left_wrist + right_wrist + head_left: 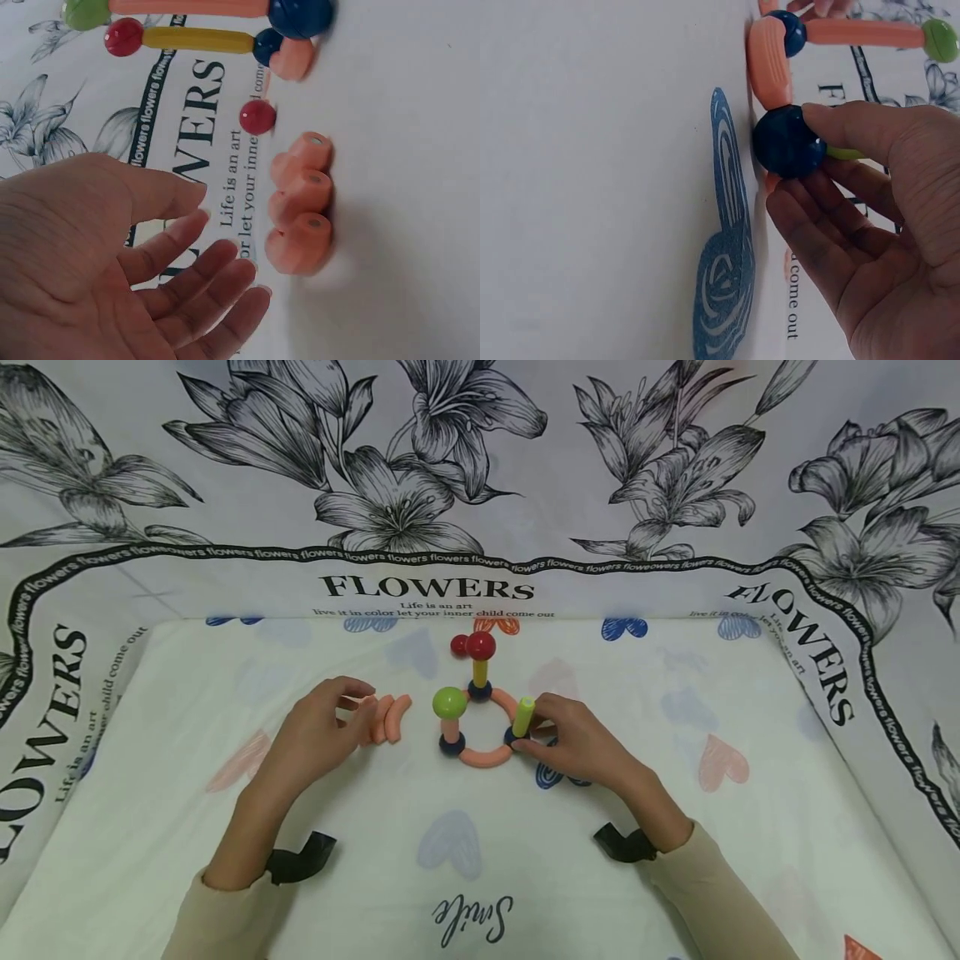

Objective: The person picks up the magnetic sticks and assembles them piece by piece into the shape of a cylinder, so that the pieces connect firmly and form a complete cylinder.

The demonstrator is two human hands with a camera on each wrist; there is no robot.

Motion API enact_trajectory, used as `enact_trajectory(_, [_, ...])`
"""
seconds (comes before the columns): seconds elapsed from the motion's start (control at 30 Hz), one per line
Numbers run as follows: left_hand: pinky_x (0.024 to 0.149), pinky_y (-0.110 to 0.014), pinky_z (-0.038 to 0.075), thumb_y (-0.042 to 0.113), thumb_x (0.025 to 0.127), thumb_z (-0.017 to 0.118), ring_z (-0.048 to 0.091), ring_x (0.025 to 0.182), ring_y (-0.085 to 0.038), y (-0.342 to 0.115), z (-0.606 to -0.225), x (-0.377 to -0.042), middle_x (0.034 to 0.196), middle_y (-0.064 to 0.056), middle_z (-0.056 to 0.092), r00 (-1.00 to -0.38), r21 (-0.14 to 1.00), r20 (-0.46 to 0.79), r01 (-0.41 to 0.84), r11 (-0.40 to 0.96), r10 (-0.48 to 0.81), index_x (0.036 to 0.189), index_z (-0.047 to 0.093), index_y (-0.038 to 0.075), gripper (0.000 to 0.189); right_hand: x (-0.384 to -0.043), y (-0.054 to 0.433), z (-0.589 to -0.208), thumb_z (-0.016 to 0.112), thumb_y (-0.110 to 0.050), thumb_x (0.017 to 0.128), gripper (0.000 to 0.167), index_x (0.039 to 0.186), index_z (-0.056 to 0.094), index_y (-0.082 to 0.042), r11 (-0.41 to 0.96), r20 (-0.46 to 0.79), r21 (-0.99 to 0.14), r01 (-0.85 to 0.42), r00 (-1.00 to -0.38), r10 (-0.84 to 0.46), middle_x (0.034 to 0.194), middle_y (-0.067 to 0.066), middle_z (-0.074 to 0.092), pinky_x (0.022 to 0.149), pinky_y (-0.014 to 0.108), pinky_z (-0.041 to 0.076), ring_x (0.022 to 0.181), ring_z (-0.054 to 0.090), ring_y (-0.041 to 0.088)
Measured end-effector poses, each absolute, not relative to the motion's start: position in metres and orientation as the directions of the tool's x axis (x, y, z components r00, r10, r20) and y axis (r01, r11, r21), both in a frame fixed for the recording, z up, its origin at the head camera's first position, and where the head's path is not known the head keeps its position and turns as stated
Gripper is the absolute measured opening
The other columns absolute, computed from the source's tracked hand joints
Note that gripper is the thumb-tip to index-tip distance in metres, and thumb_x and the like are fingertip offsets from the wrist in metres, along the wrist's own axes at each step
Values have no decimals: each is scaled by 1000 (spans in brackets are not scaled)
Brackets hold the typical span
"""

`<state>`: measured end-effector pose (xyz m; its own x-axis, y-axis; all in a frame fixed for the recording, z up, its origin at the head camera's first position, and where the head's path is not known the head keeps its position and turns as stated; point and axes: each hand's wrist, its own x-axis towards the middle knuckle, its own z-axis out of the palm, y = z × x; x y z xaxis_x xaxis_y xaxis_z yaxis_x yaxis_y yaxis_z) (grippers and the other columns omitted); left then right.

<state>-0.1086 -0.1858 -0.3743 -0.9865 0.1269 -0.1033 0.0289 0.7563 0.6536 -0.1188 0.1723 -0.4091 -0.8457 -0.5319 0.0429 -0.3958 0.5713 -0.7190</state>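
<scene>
A ring of curved orange rods [483,758] joined by dark blue balls [452,744] lies on the cloth. Three rods rise from it: a yellow one [480,673] topped by a red ball [481,645], an orange one [450,730] topped by a green ball [449,702], and a bare lime rod [524,717]. My right hand [581,739] pinches the blue ball [789,141] under the lime rod between thumb and fingers. To the left, my left hand [318,731] is beside several loose curved orange rods [301,244], its fingers relaxed and holding nothing.
A loose red ball [459,645] lies behind the ring, close to the red-topped rod. The cloth [375,827] carries printed hearts and lettering, with a flower-patterned border [637,589] at the back. Black straps [303,858] hang at both wrists.
</scene>
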Motion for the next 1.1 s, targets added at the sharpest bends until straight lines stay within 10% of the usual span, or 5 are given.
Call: enact_trajectory(1.1, [72,-34,53,45,103,62,73,99,-34,-193,-389,-112,110,-18,78,-985,563,-174,-110,819,-13,121,73,2,48,-118,170,-410,86,-17,91,21,106,71,-13,573,27,-728,-376,-851,-524,102,1,69,90,28,63,102,76,16])
